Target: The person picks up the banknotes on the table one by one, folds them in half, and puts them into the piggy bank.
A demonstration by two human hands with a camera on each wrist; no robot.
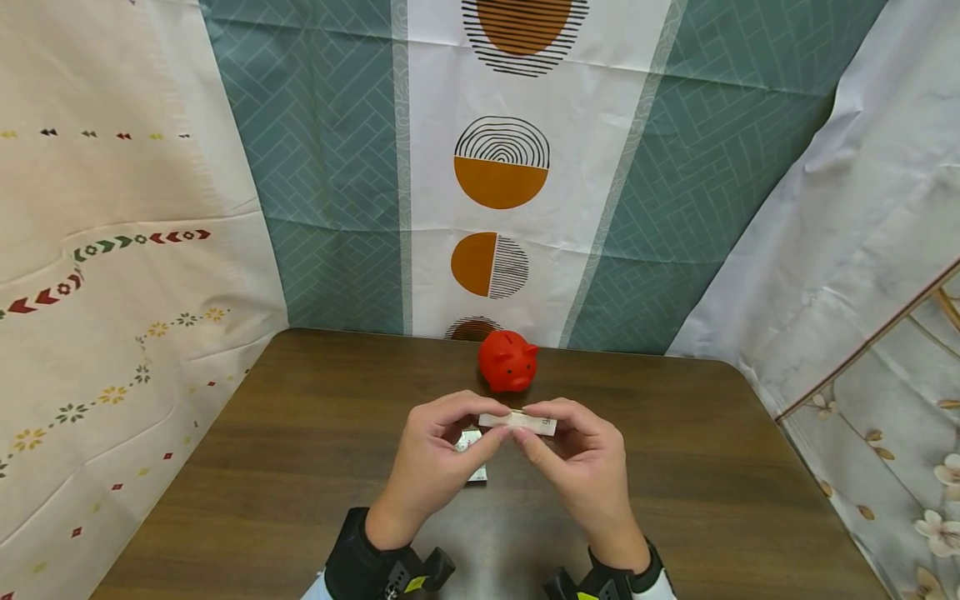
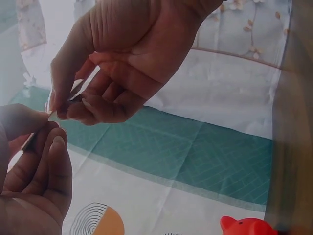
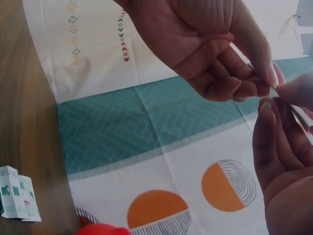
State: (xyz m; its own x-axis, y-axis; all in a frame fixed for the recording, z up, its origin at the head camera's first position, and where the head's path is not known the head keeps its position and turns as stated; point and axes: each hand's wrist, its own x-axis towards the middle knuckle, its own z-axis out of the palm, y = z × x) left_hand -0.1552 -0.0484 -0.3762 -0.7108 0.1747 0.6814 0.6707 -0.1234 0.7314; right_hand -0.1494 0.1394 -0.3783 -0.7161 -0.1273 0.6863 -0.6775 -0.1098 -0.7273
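Note:
My left hand (image 1: 431,454) and right hand (image 1: 588,467) meet over the table, their thumbs and forefingers pinching a narrow white paper strip (image 1: 542,425) near its middle. It looks like a flat wrapped packet, with small dark print at its right end. The wrist views show the strip edge-on between the thumbs and curled fingers, so much of it is hidden. Beneath my left hand, partly covered by it in the head view, is a small white box (image 1: 477,475). Green lettering shows on the box (image 3: 13,196) in the right wrist view, with a flat white piece beside it.
A red piggy bank (image 1: 507,361) stands near the back edge of the brown wooden table (image 1: 322,408), just beyond my hands. Patterned cloths (image 1: 337,167) hang behind the table and along both sides.

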